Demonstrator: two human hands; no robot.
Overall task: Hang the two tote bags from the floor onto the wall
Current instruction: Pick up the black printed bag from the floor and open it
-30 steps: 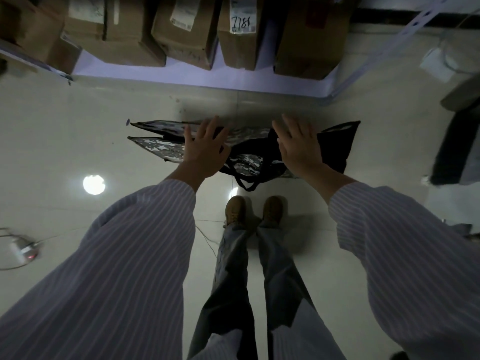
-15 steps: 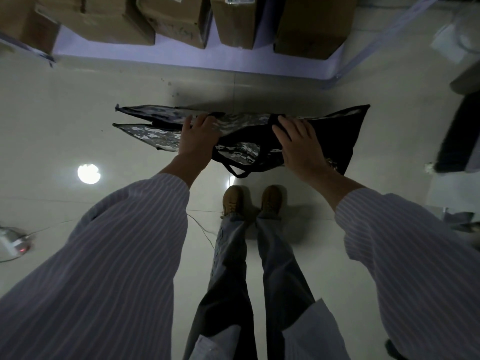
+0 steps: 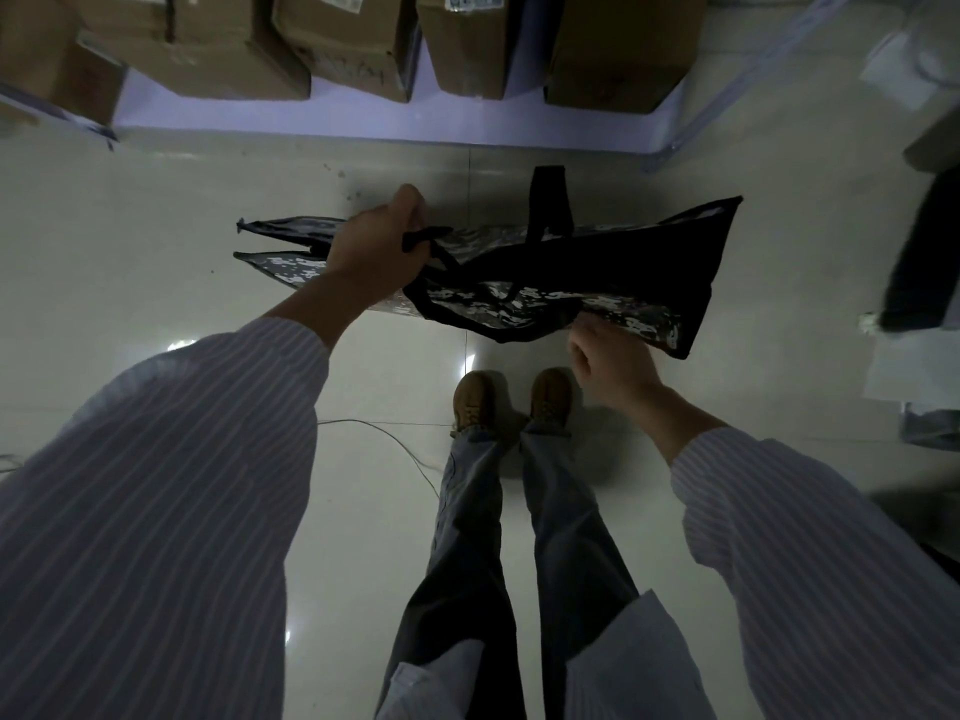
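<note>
Since the earlier frames, both hands have gone from lying flat and open over the bags to closed grips on them, and the bags appear lifted, with one black strap now standing up.

The left hand (image 3: 376,246) is curled into a fist around a black fabric handle strap (image 3: 423,237) of the grey-and-white camouflage-patterned tote bag (image 3: 524,298). The right hand (image 3: 613,363) is closed, its fingers pinching the near lower edge of the bags (which of the two it holds cannot be told from this view). The black fabric tote bag (image 3: 649,257) overlaps the patterned one and reaches farther to the person's right, ending in a pointed corner. A second black strap loop (image 3: 550,200) rises from the bags' upper edge.

Both bags are in front of the person's brown lace-up shoes (image 3: 511,400), above the pale glossy tiled floor (image 3: 156,278). Both forearms wear pale, finely striped shirt sleeves (image 3: 171,485). A thin cable (image 3: 387,433) lies on the floor beside the left leg. Brown cardboard boxes (image 3: 467,39) stand in a row along the far edge on a white shelf board (image 3: 322,119).
</note>
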